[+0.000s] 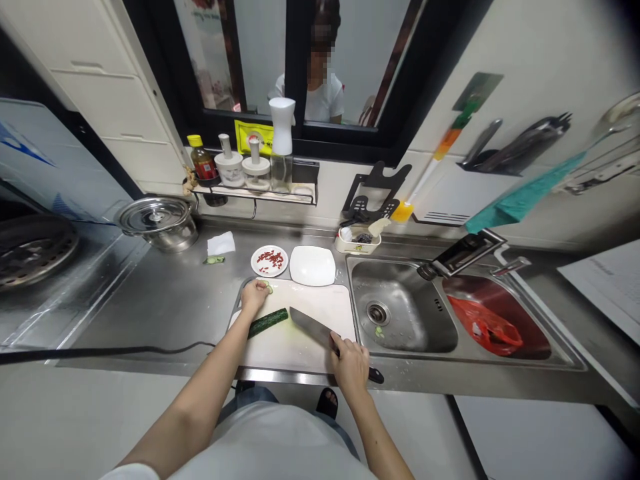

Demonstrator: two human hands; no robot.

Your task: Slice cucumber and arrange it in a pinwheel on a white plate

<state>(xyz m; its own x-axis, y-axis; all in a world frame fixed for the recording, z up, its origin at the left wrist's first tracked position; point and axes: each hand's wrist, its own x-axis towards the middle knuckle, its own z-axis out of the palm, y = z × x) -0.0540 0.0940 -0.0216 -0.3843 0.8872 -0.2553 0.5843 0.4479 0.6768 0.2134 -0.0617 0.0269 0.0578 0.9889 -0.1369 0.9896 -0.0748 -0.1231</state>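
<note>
A cutting board [310, 350] lies on the steel counter in front of me. Near its upper left corner, my left hand [254, 297] is closed, its fingertips pinching thin cucumber slices [269, 287]. A dark green cucumber [269, 322] with a cut end lies on the board, partly hidden by my left forearm. My right hand [351, 362] is closed around the handle of a kitchen knife [313, 327]. The blade points up and left, its tip close to the cucumber's cut end but apart from it. Behind the board stand a white plate [313, 266] and a small dish [270, 272] with red berries.
On the right is a steel sink [405, 330] with a faucet [460, 257] and a red plastic bag [487, 327]. At the left stand a lidded pot [165, 223] and a paper towel [221, 243] beside a cucumber scrap [214, 260]. A condiment rack [255, 193] hangs behind.
</note>
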